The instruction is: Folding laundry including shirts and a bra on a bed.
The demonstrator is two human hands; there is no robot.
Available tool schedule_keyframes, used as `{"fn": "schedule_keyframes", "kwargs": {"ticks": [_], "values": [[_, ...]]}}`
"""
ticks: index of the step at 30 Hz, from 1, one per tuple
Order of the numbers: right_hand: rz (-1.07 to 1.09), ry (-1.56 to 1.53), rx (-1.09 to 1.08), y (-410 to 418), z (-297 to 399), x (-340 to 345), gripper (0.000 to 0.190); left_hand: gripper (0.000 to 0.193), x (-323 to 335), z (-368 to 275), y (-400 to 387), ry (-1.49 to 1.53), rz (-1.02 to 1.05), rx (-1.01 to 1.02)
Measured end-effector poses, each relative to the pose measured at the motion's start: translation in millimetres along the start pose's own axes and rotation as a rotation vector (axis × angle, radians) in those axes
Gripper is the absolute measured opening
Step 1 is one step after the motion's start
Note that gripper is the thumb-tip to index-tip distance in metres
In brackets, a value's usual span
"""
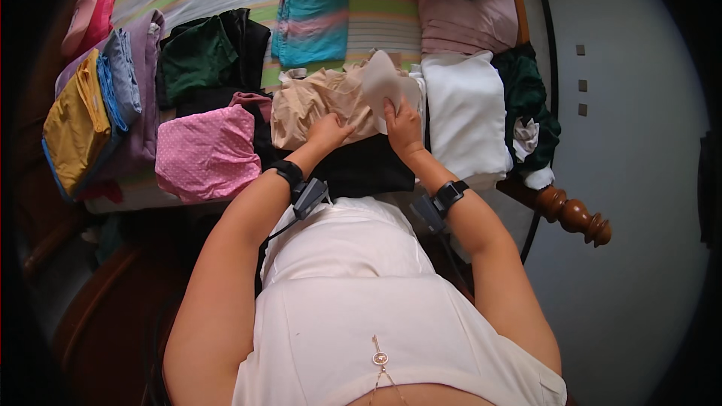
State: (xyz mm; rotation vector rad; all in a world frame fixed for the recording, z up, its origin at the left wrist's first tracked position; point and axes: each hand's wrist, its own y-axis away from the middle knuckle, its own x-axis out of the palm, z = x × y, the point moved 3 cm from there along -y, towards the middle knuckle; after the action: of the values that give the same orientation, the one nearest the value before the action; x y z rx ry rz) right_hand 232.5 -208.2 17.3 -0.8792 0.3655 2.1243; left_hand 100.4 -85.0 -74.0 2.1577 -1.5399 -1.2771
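A crumpled beige garment (316,96) lies on the bed in front of me, partly over black cloth (366,166). My left hand (330,131) rests at the garment's near edge with its fingers curled on the fabric; how firmly it grips is hard to tell. In my right hand (403,124) is a pale, smooth, rounded pad (383,82), pinched between thumb and fingers and raised over the garment's right side. A folded turquoise and pink cloth (313,22) lies just beyond the garment.
Pink dotted cloth (208,152), dark green cloth (197,59) and folded yellow cloth (84,124) lie to the left. Folded white cloth (465,113), dusty pink cloth (468,17) and dark green velvety cloth (522,84) are at right. A turned wooden bedpost (569,214) juts out at the near right corner.
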Motion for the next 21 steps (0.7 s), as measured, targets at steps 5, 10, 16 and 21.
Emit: {"fn": "schedule_keyframes", "kwargs": {"ticks": [5,10,16,21], "values": [[0.093,0.035,-0.191,-1,3,1,0.016,0.039,-2,-9,-13,-0.231,-0.018,-0.114],[0.164,0.012,-0.311,-4,1,-2,0.013,0.025,1,4,-14,-0.159,-0.144,-0.047],[0.68,0.043,-0.506,-5,-9,9,0.019,0.008,4,18,0,1.05,-0.042,-0.319],[0.775,0.125,-0.699,-9,7,19,0.018,0.023,-6,7,14,1.283,0.012,-0.199]]}}
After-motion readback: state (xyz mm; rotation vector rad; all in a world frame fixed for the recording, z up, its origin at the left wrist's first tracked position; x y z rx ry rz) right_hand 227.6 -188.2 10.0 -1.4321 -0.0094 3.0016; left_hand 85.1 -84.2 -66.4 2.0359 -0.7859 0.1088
